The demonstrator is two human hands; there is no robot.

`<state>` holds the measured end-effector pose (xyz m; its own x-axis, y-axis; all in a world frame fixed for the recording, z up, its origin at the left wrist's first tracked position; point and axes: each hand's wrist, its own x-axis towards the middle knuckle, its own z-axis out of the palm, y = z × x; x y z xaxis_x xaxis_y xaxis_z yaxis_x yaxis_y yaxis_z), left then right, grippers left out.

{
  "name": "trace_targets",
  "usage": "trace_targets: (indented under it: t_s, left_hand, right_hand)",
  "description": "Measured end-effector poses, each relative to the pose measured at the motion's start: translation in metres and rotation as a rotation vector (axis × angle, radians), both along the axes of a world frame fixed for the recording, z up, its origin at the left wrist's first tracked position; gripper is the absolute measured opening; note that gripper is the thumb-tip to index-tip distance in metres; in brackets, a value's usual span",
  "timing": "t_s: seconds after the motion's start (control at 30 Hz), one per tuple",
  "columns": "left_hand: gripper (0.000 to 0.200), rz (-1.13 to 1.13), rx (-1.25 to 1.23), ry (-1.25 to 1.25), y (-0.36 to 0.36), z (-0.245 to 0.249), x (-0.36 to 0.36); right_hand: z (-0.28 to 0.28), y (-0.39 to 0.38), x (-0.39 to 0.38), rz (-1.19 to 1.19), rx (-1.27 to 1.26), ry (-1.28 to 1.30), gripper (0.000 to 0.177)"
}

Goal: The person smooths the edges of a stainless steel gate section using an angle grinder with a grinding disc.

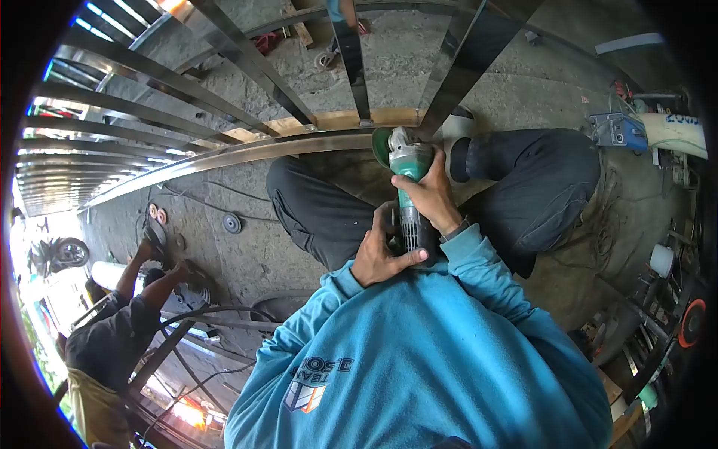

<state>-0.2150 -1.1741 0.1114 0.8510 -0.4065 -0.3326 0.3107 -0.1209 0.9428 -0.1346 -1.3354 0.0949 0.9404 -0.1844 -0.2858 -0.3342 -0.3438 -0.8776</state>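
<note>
A green and grey angle grinder is held between both hands, in front of the blue sweatshirt. My left hand is closed round the dark rear end of its body. Nearer the head of the tool, my right hand wraps the green part, thumb across the top. The grinder's green disc stands at the edge of a long shiny metal rail. From that rail, several polished metal bars fan out toward the top and left. Whether the disc touches the rail I cannot tell.
Another person is at the lower left, legs bent. A spare disc and cables lie on the concrete floor. A blue machine stands at the upper right. Tools and a round orange-rimmed object line the right side.
</note>
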Motion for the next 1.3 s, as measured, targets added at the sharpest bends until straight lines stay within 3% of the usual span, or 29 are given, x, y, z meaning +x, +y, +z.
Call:
trace_targets:
  t_s: [0.33,0.4,0.53,0.73,1.13,1.2,1.3]
  left_hand:
    - [0.137,-0.122,0.142,-0.012,-0.006,0.01,0.024]
    - [0.14,-0.065,-0.07,0.124,-0.007,0.013,0.029]
    - [0.128,-0.099,-0.159,0.081,-0.003,-0.026,0.028]
    - [0.13,-0.03,-0.382,0.283,-0.009,-0.018,0.035]
    - [0.123,-0.073,-0.398,0.339,-0.004,-0.028,0.052]
    - [0.123,-0.082,-0.387,0.31,-0.004,-0.031,0.058]
    - [0.122,-0.07,-0.382,0.295,-0.005,-0.035,0.058]
  right_hand:
    - [0.027,0.011,0.007,0.021,-0.232,0.129,0.094]
    - [0.029,0.012,0.007,0.035,-0.26,0.101,0.094]
    - [0.015,0.013,0.006,0.052,-0.314,0.025,0.098]
    - [0.011,0.014,0.005,0.049,-0.294,0.032,0.103]
    - [0.002,0.012,0.018,0.011,-0.098,-0.006,0.103]
    - [0.0,0.014,0.022,0.037,-0.226,-0.101,0.103]
    - [0.004,0.013,0.025,0.083,-0.257,-0.004,0.102]
